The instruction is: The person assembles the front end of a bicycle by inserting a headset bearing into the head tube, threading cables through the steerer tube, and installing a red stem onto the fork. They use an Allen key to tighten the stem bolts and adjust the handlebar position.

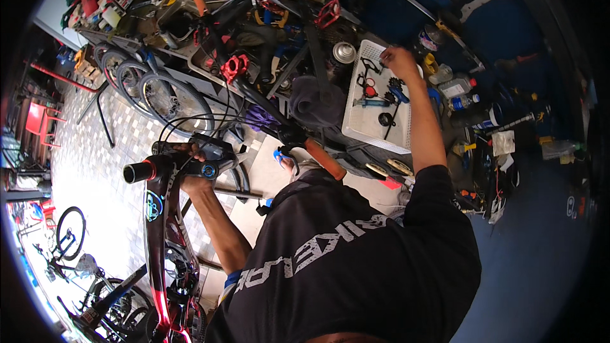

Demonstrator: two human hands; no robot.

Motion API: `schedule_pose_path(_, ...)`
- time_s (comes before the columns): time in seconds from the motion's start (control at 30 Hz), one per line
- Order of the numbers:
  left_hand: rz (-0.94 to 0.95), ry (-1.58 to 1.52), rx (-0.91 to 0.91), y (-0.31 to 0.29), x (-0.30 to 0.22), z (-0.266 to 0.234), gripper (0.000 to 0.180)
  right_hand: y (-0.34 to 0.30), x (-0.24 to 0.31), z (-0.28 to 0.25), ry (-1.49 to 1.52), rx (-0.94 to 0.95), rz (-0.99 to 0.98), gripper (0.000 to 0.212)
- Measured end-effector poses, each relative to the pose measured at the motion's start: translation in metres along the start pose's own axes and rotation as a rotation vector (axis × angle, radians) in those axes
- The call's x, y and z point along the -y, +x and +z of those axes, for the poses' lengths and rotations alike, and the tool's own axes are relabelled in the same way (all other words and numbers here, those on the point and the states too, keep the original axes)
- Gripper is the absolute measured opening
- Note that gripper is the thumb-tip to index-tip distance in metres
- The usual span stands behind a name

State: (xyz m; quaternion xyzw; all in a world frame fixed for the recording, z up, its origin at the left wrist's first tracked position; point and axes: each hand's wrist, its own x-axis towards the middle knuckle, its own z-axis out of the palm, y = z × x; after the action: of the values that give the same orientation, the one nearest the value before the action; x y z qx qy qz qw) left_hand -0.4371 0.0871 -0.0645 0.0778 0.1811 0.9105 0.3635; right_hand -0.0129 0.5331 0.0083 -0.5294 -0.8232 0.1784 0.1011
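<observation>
My left hand (196,181) is closed, its fingers wrapped round a black part with a round blue cap (208,170), right beside the open-ended head tube (136,172) of a red and black bicycle frame (154,241). The palm side is hidden. My right arm reaches over a white plastic tray (356,128). At its far right corner my right hand (399,60) has its fingers curled together; whatever they hold is too small to make out. Black bolts and brackets, a red ring (370,91) and a blue-handled tool (399,94) lie in the tray.
Handlebars with an orange grip (325,160) hang by cables between me and the workbench. A spray can (344,53) stands left of the tray, bottles (457,87) to its right. Bicycle wheels (175,103) lean against the cluttered bench. More bicycles (117,302) stand at lower left.
</observation>
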Motion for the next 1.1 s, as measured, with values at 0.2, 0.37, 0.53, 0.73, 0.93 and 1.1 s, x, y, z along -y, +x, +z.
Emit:
schedule_pose_path(0.2, -0.055, -0.036, 0.148, 0.004, -0.004, -0.005, 0.04, -0.009, -0.031, 0.065, -0.018, 0.118, 0.069, 0.019)
schedule_pose_path(0.37, -0.037, -0.019, 0.013, 0.0, -0.002, 0.001, 0.041, -0.015, -0.019, 0.067, -0.17, 0.102, 0.136, 0.018)
schedule_pose_path(0.53, -0.056, -0.027, 0.145, 0.005, -0.004, -0.011, 0.043, -0.011, 0.009, 0.031, 0.295, -0.229, 0.154, 0.024)
schedule_pose_path(0.73, -0.093, -0.072, 0.12, 0.007, -0.006, -0.024, 0.045, -0.062, 0.205, -0.017, 0.96, -0.134, -0.449, 0.018)
schedule_pose_path(0.93, -0.147, -0.117, 0.286, 0.016, -0.007, -0.032, 0.044, -0.12, 0.356, 0.004, 0.946, -0.119, -1.101, 0.014)
schedule_pose_path(1.1, -0.092, -0.096, -0.047, 0.009, -0.026, -0.067, 0.054, -0.161, 0.436, 0.033, 0.866, -0.001, -1.294, 0.013)
